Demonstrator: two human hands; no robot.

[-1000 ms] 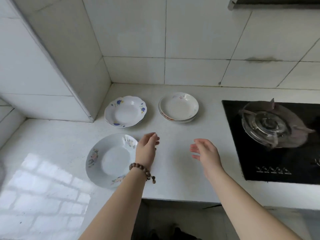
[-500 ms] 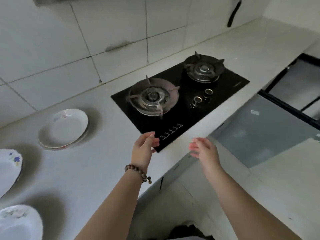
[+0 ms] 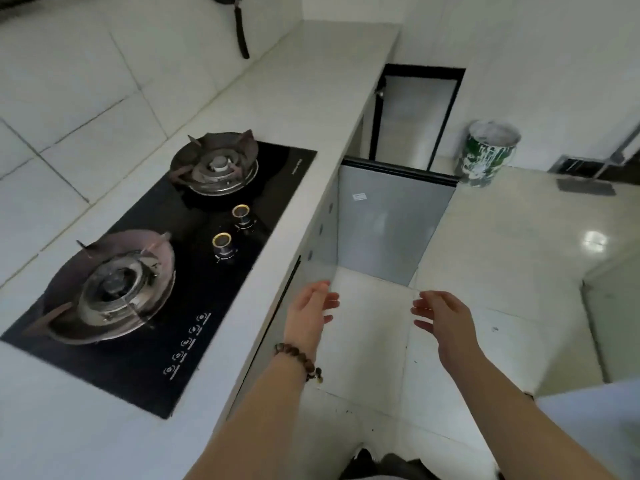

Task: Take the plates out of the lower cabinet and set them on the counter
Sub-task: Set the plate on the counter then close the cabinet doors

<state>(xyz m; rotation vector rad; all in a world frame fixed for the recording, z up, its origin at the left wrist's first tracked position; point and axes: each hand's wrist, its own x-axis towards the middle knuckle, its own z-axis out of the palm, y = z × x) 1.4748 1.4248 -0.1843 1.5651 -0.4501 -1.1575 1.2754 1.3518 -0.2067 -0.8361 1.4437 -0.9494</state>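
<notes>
Tagger: Plates are gone past the left edge since half a second ago. The view has swung right and both burners are now fully in. Hands hold the same pose.

Checker: Grip state?

Tagger: Left hand [image 3: 308,317] and right hand [image 3: 443,323] are both empty, fingers loose and a bit spread, palms facing each other, well apart. Bead bracelet [image 3: 298,358] on the left wrist.

Checker: Where are they?

Tagger: Left hand is just off the front edge of the counter [image 3: 294,98], right hand further right. Both are over the floor [image 3: 502,271].

Checker: Counter axis?

Tagger: Long axis runs from near left to far centre and stops at the far wall. Hob [image 3: 207,282] is set in it, long side along the same line. Near burner [image 3: 110,289], far burner [image 3: 216,168], near knob [image 3: 223,244] and far knob [image 3: 241,216] toward the front edge.

Checker: Cabinet?

Tagger: Cabinet door [image 3: 388,230] stands open just beyond the hands, upright and square to the counter front. Its grey face is toward the camera and its black top edge points right. Second door [image 3: 415,112] further along is also open. The inside is hidden under the counter, so I cannot tell what it holds.

Checker: Rest?

Tagger: Paint-splashed bucket [image 3: 488,150] on the floor past the near door. Flat mop head [image 3: 585,187] far right. Black handle [image 3: 241,32] hangs on the wall tiles.
</notes>
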